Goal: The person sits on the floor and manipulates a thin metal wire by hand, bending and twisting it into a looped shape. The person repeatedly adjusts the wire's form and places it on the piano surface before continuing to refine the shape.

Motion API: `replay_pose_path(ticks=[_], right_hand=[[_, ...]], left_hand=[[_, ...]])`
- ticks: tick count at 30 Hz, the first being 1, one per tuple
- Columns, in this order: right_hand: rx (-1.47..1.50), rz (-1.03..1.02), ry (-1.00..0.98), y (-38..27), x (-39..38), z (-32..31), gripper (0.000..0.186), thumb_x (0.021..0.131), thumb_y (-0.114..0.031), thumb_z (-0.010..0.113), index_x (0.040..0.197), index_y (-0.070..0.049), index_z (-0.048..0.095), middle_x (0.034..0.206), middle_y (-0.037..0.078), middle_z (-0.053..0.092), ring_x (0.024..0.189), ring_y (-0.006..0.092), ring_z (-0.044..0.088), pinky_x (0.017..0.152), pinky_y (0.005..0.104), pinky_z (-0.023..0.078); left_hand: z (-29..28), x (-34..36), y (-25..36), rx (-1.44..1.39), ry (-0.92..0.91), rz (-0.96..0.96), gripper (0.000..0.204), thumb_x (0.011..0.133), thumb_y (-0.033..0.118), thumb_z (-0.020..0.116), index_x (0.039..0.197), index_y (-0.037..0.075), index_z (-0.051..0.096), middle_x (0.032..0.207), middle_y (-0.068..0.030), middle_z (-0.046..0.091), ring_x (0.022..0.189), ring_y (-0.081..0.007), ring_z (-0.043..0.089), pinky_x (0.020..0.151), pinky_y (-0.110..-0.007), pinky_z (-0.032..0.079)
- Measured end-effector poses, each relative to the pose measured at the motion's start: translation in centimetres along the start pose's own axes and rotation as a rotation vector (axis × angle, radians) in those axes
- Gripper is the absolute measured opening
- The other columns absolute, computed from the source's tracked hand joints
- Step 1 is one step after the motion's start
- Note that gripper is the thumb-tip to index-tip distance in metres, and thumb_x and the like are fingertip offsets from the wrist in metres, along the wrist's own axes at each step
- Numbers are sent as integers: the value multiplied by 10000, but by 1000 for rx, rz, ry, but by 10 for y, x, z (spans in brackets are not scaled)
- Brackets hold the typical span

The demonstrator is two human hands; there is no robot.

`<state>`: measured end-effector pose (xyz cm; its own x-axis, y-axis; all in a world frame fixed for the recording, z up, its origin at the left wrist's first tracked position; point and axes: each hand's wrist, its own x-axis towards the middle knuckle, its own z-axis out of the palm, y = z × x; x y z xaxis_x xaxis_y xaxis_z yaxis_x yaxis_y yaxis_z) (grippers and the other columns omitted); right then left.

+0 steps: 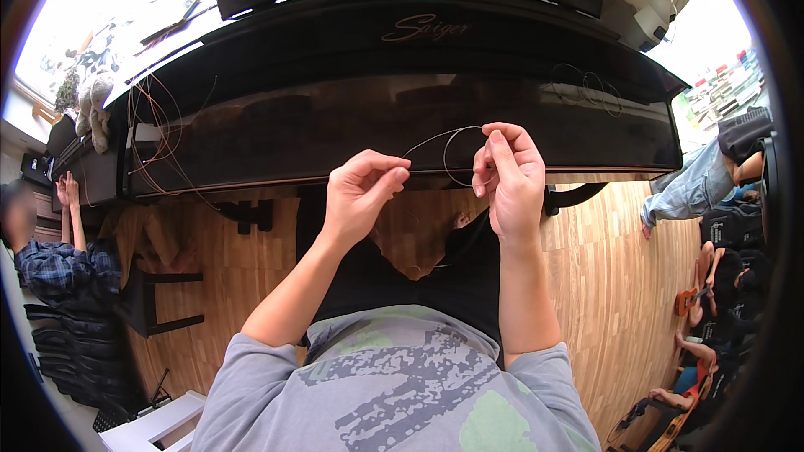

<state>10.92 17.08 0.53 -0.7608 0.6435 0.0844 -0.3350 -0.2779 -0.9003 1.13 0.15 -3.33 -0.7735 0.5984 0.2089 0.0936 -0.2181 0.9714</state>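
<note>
A thin silvery metal string (pixel 445 151), bent into a loose loop, runs between my two hands over the front edge of a closed black piano (pixel 335 125). My left hand (pixel 362 194) pinches one end between thumb and forefinger. To the right, my right hand (pixel 512 180) is raised with its fingers curled and pinches the string at the top of the loop. Several copper-coloured strings (pixel 165 159) lie tangled at the piano's left end. Toward its right end rests a coil of thin silvery string (pixel 599 92).
At the left, a person in a plaid shirt (pixel 59 264) is beside another dark keyboard, near a black bench (pixel 167 278). People with small guitars (pixel 687 301) sit along the right. Papers and small items cover the surface behind the piano. Wooden flooring (pixel 578 259) shows below.
</note>
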Motion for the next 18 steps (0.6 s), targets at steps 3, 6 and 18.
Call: replay_pose_path(ticks=[3, 6, 18], right_hand=[[-37, 18, -3, 1, -1, 0, 135, 953, -138, 543, 979, -17, 596, 686, 24, 575, 498, 45, 494, 423, 167, 413], [-9, 32, -31, 2, -1, 1, 137, 952, -137, 546, 986, -15, 597, 702, 28, 575, 519, 43, 504, 427, 174, 432], [39, 99, -68, 7, -8, 10, 122, 944, -125, 563, 975, -14, 604, 707, 0, 558, 559, 27, 486, 451, 176, 407]], left_hand=[[-7, 3, 3, 135, 21, 78, 144, 915, 83, 596, 987, 10, 697, 846, -22, 593, 721, -54, 535, 621, -190, 447], [-10, 5, 2, 343, 15, 136, 182, 924, 92, 570, 1030, 21, 699, 854, -10, 558, 750, -55, 489, 644, -193, 416], [21, 5, 7, -375, -240, -207, 215, 940, 104, 556, 1093, -5, 660, 951, -43, 662, 852, -95, 604, 745, -245, 495]])
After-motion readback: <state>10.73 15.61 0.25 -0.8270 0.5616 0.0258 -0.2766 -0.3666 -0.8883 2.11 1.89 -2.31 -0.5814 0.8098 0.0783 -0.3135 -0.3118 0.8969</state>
